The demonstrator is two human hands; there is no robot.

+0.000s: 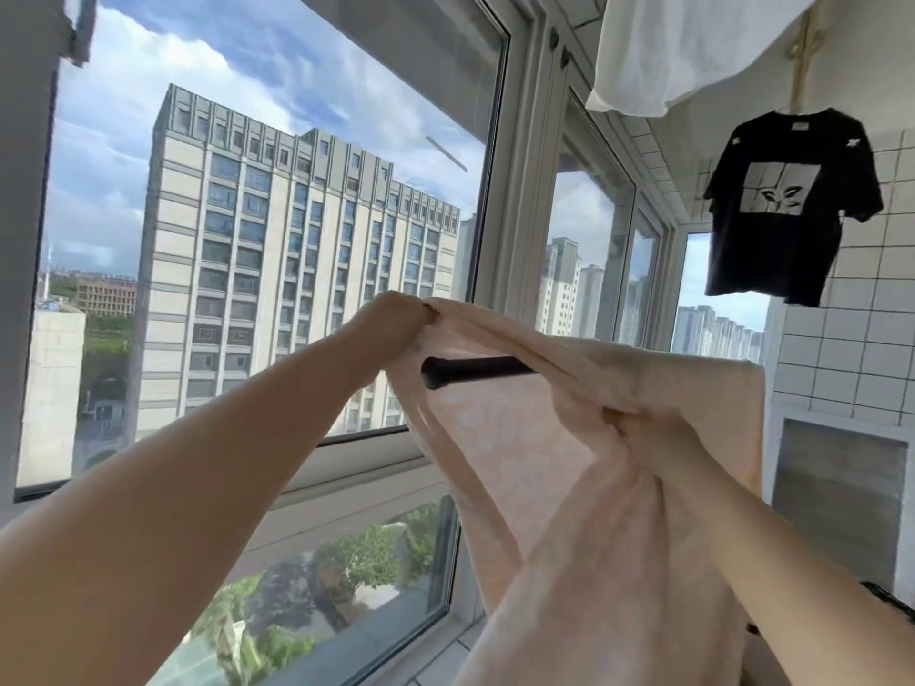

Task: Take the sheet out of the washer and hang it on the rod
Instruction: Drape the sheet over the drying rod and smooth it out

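A pale peach sheet (520, 438) is draped over a black rod (475, 371) in front of the window. The rod's capped end sticks out to the left, and the rest is hidden under the cloth. My left hand (396, 324) pinches the sheet's top edge just above and left of the rod's end. My right hand (643, 433) grips a bunched fold of the sheet lower down on the near side and is partly wrapped in cloth. The sheet's right part hangs down from the rod.
A large window (277, 269) with a grey frame fills the left and middle. A black T-shirt (792, 205) hangs at the upper right before a white tiled wall (851, 349). White cloth (693, 47) hangs overhead at the top right.
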